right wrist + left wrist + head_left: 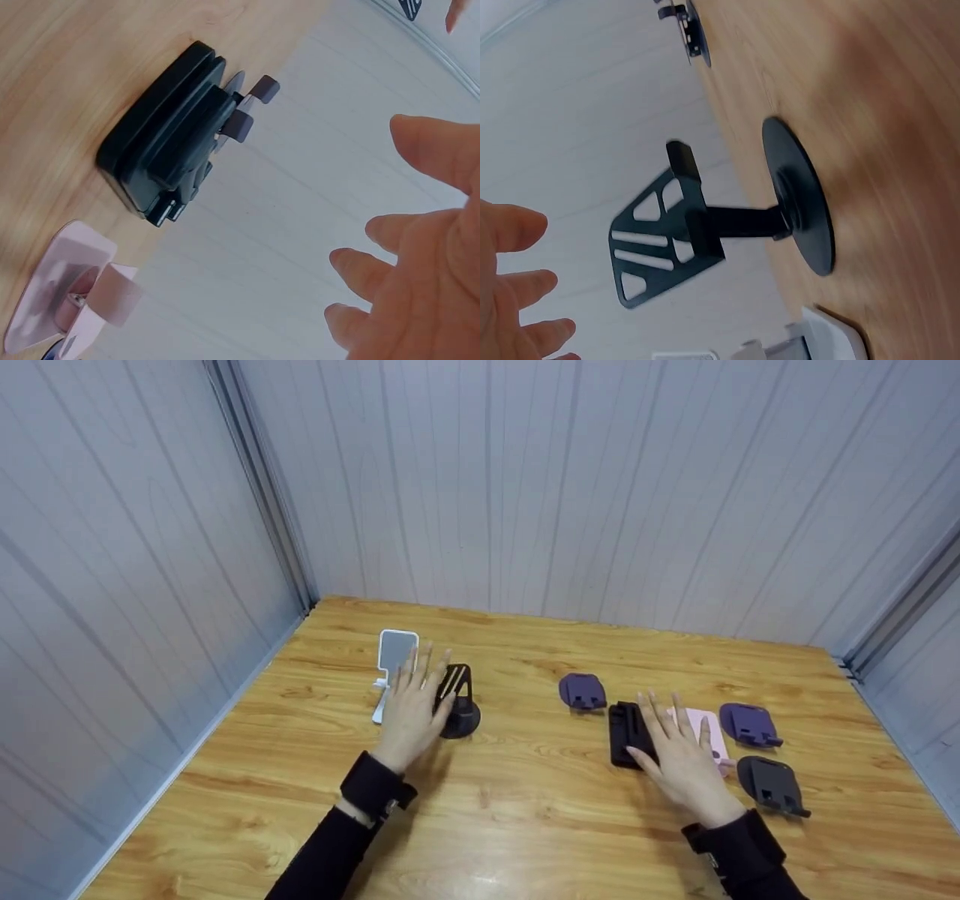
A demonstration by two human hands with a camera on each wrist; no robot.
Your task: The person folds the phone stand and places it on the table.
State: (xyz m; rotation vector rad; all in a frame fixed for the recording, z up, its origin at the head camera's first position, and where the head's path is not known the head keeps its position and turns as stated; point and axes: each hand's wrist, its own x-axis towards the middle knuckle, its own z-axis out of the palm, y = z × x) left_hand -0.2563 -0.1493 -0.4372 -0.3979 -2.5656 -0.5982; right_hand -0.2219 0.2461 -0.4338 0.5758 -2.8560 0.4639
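Observation:
My left hand [409, 720] is held with fingers spread above the table, in front of a white phone stand [397, 646] and a black phone stand [463, 723] with a round base. In the left wrist view the black stand is upright and the fingers are apart from it. My right hand [686, 769], fingers also extended, hovers by a folded black phone stand [622, 735] and a pink phone stand [717, 736], partly covering both in the head view. A gap separates this hand from the folded stand in the right wrist view. Neither hand holds anything.
Two purple folded stands [583, 691] [752, 723] and a dark grey folded stand [777, 784] lie around the right-hand group. The wooden table [510, 825] is bounded by pale panel walls [480, 495] at the back and sides.

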